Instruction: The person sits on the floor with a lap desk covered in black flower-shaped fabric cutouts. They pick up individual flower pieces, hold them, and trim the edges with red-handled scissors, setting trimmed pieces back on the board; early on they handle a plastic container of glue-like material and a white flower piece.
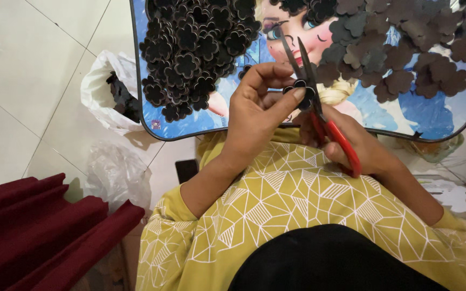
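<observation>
Right, left hand [257, 108] pinches a small dark flower [300, 89] btwn thumb and forefinger, held up just in front of the tray's near edge. Right hand [351, 145] is wrapped round the red handles of the scissors [319, 108], blades parted in a narrow V and poking up past the flower, w/ the piece sitting at the blade crotch.

To do this cut well, my read: keep the flower pinched close to the blades so it doesn't flop, feed it deep into the crotch rather than snipping w/ the tips, and turn the piece, not the scissors, round each petal curve. Left fingertips [297, 94] sit v. near the blades, so short bites look safer than one long close.

Flower itself: small, black-brown, scalloped petals, looks flat and thin, foam or felt maybe, can't tell which. Partly hidden by fingers and blades, so can't say how much edge is trimmed.

Around it: tray [152, 116] w/ a blue cartoon print and dark rim. Left pile [190, 48] of black flowers w/ lighter rims, heaped thick. Right pile [400, 48] of plain grey-brown flowers, spread flatter. White bag [101, 91] on the tiled floor holds dark scraps, just beside the tray's left edge. Maroon cloth [39, 226] lower left.
</observation>
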A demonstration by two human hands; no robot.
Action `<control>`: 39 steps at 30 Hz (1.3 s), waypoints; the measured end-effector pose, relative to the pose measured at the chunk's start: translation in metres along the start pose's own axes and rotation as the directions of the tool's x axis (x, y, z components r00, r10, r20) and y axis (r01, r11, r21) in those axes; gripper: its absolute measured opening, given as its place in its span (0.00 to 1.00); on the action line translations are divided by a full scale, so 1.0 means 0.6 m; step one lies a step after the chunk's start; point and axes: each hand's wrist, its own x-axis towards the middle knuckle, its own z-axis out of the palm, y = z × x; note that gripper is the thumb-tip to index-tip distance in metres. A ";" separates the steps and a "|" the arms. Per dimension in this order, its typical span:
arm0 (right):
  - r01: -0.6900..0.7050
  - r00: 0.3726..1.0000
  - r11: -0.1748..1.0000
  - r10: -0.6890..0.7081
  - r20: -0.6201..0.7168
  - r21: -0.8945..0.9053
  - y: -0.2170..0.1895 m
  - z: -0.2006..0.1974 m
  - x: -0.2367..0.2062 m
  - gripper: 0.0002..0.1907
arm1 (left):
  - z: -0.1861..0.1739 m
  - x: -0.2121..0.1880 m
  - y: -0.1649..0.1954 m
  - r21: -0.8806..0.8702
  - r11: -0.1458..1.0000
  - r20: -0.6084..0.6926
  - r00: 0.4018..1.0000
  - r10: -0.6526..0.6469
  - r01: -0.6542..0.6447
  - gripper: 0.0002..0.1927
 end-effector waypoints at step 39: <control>0.000 0.994 0.982 -0.021 -0.110 -0.191 0.022 -0.037 -0.023 0.53 | 0.034 0.018 -0.027 0.207 0.974 0.016 0.996 -0.092 0.086 0.11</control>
